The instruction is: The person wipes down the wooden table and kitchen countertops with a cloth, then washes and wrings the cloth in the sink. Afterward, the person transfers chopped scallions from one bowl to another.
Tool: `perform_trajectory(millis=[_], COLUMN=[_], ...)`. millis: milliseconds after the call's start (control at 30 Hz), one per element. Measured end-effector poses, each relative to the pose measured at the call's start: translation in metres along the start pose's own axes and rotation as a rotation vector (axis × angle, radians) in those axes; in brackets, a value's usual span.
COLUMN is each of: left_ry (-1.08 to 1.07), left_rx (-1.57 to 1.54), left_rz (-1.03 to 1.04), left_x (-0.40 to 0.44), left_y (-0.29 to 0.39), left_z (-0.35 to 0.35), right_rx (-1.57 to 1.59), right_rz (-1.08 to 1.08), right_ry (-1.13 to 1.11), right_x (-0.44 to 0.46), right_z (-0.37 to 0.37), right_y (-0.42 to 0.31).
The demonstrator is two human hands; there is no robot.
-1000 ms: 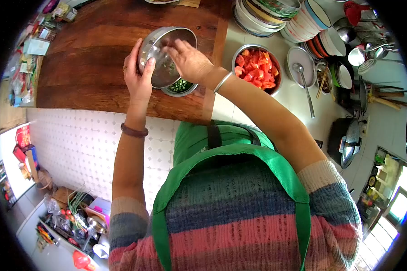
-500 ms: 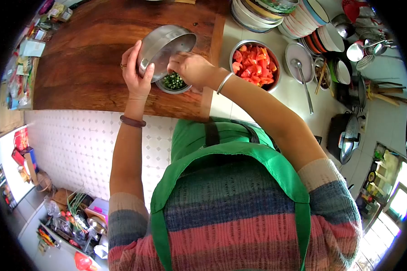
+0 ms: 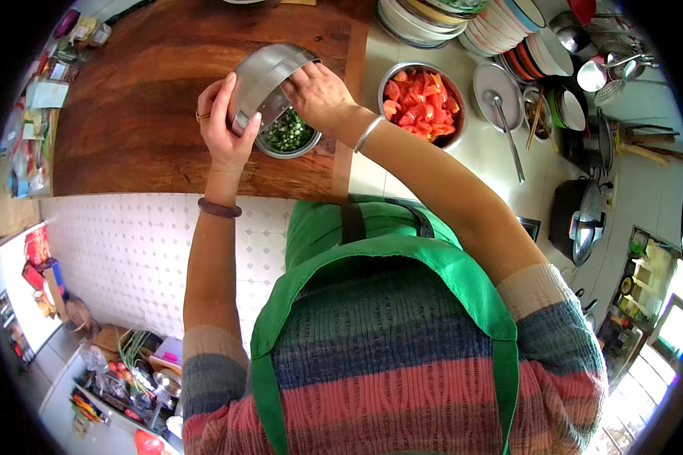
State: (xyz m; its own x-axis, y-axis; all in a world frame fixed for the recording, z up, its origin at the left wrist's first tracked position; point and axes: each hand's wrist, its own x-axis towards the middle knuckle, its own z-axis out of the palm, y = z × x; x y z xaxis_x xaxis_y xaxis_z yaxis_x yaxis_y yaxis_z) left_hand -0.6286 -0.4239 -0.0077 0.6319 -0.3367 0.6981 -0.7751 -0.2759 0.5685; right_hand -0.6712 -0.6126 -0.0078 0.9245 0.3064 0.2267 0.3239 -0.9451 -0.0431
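Note:
My left hand (image 3: 228, 121) grips the rim of a steel bowl (image 3: 259, 80), which is tipped on its side with its mouth toward the lower right. Below that mouth, a smaller metal bowl (image 3: 308, 149) on the wooden surface holds chopped green pieces (image 3: 287, 133), perhaps scallions. My right hand (image 3: 316, 95) reaches into the tilted bowl, its fingers bent against the inside. The fingertips are partly hidden by the bowl's wall, so I cannot make out anything in them.
To the right, cut tomatoes (image 3: 425, 105) fill a metal bowl (image 3: 387, 76). Beyond are a plate (image 3: 482, 98) with a ladle (image 3: 501, 114), stacked dishes (image 3: 501, 30) and hanging utensils (image 3: 615, 72). The wooden table (image 3: 129, 114) ends in a near edge before my apron (image 3: 326, 273).
My right hand has moved from above the chopped greens up into the tilted bowl. The tilted bowl has turned further down over the smaller one.

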Motion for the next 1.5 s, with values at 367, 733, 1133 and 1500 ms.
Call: perform_trajectory(millis=[367,733,1133,1500], left_ry=[0.082,0.08,0.154,0.169], left_rx=[-0.05,-0.02,-0.068,-0.057], left_rz=[0.071,0.049,0.018,0.017], left_x=[0.005,0.002,0.004,0.003], left_y=[-0.006,-0.005,-0.007,-0.01], left_z=[0.004,0.007,0.013,0.015], right_rx=[0.274,0.103,0.384,0.367], right_rz=[-0.017,-0.075,-0.131,-0.15], right_ry=[0.089,0.053,0.037,0.021], right_x=[-0.002,-0.003,-0.015,-0.023], right_z=[0.015,0.011,0.014,0.016], right_y=[-0.018,-0.011,-0.021,-0.017])
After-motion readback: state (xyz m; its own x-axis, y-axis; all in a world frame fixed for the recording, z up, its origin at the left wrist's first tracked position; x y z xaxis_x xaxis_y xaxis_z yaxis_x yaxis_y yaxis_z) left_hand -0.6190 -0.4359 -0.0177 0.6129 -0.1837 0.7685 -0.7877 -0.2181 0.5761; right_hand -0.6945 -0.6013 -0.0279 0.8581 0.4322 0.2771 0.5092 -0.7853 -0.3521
